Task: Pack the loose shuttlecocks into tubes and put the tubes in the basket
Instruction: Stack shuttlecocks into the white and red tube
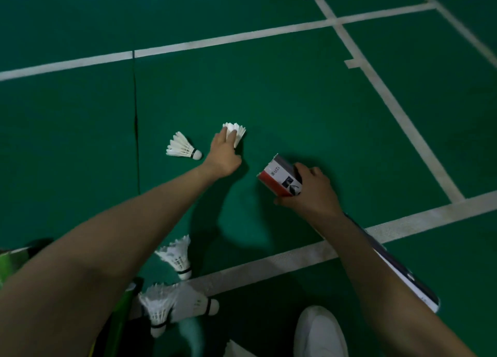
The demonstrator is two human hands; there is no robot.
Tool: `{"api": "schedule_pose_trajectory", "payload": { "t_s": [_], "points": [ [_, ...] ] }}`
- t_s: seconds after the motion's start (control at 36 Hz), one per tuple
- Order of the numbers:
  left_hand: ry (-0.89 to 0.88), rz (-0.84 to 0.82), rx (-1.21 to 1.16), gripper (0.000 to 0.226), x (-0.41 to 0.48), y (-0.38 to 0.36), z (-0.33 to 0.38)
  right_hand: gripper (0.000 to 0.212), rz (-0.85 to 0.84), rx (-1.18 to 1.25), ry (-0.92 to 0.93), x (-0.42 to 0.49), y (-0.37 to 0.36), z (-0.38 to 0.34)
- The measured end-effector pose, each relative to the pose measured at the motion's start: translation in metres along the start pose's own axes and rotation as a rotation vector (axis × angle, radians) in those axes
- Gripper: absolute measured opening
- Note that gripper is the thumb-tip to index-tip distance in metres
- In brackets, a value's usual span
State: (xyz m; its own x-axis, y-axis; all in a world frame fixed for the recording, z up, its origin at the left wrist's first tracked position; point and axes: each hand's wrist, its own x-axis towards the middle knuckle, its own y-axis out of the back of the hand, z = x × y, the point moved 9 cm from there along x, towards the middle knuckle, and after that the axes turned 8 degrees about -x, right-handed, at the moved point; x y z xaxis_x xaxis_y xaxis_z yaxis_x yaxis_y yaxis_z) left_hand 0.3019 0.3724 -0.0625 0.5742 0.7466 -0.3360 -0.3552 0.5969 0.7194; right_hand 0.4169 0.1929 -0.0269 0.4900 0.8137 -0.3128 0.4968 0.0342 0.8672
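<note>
Our left hand (223, 152) closed its fingers on a shuttlecock (238, 131) lying on the floor, while our right hand (314, 192) gripped the tube (279, 178), its end angled toward the left hand, seemingly to receive it. A second shuttlecock (183, 149) lay just left of the left hand; we saw no basket clearly.

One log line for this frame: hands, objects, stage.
left hand grips shuttlecock | right hand holds tube | loose shuttlecocks on floor | stage: pickup, not yet inserted

Scattered white shuttlecocks (183, 149), tilted red-white tube (279, 176)
</note>
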Motion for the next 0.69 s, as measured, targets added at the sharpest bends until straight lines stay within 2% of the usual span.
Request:
{"api": "schedule_pose_trajectory", "payload": {
  "t_s": [0.08, 0.19, 0.28, 0.42, 0.47, 0.58, 0.64, 0.69],
  "points": [
    [-0.057, -0.009, 0.169, 0.076, 0.026, 0.006, 0.01, 0.084, 0.009, -0.002, 0.008, 0.01, 0.002, 0.006],
    [0.013, -0.071, 0.285, 0.085, 0.055, 0.003, -0.004, 0.085, 0.032, -0.007, 0.036, 0.019, 0.004, 0.012],
    [0.06, -0.088, 0.279, 0.087, 0.061, 0.0, -0.011, 0.085, 0.026, 0.007, 0.031, 0.024, 0.005, 0.016],
    [0.067, 0.048, 0.293, 0.057, 0.055, 0.009, -0.012, 0.084, 0.025, 0.017, 0.035, 0.027, 0.003, 0.018],
    [0.05, 0.056, 0.295, 0.053, 0.049, 0.01, -0.013, 0.083, 0.009, 0.017, 0.021, 0.025, 0.001, 0.017],
    [0.065, 0.012, 0.163, 0.043, 0.031, 0.007, -0.021, 0.081, -0.027, 0.03, 0.008, 0.018, -0.007, 0.011],
    [0.093, 0.024, 0.042, 0.027, 0.016, 0.007, -0.025, 0.086, -0.044, 0.017, 0.017, 0.013, -0.012, 0.005],
    [0.103, 0.048, -0.144, 0.024, -0.001, 0.005, -0.028, 0.092, -0.065, -0.003, 0.02, 0.007, -0.018, 0.0]
  ]
}}
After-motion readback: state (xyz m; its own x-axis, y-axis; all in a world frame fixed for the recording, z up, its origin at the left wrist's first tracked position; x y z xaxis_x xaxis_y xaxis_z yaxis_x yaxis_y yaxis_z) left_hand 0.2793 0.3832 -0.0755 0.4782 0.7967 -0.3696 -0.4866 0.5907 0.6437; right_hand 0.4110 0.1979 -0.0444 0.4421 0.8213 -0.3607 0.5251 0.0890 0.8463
